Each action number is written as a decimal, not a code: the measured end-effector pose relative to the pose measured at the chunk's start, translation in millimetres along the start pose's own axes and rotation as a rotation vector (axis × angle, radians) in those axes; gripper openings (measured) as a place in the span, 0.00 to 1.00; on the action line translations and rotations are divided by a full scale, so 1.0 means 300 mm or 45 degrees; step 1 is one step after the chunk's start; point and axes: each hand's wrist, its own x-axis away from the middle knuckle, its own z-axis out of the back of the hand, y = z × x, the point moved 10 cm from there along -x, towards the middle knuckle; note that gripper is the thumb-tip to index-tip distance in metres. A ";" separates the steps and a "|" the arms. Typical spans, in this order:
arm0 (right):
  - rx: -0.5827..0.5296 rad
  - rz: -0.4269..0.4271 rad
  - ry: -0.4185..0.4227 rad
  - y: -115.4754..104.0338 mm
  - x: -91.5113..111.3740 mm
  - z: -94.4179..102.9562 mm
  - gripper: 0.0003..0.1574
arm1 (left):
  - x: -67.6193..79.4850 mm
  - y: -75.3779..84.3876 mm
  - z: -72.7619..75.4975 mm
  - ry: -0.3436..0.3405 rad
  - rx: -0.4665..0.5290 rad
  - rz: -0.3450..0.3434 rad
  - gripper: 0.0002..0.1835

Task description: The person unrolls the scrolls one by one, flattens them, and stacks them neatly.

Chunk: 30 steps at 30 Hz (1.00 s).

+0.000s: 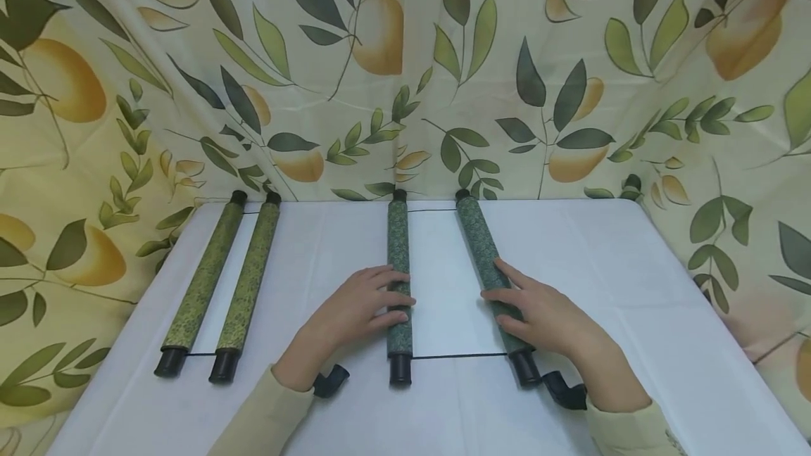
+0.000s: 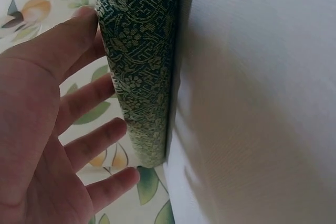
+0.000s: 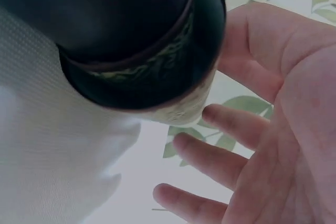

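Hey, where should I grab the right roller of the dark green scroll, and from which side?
Probably mid-length on the right roller, from above and its outer, right side, where the right hand touches it. It's a long cylinder lying slanted, and the unrolled paper runs off its inner side, so this should spare the paper.

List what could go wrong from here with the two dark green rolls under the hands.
1. The right dark green roll slants against the left dark green roll, so the white sheet between them might skew or crease.
2. Both rolls' far ends lie at the far edge of the table; a push forward could nudge them over.
3. If the left hand or right hand lifts, its roll might roll back.
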 end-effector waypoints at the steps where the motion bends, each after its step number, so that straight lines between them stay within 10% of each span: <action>1: -0.006 -0.013 -0.014 0.005 0.001 -0.002 0.23 | 0.000 -0.001 0.000 -0.006 0.009 0.008 0.16; 30: -0.107 -0.093 -0.142 0.040 0.025 0.001 0.30 | 0.001 -0.027 0.000 0.014 0.070 0.045 0.13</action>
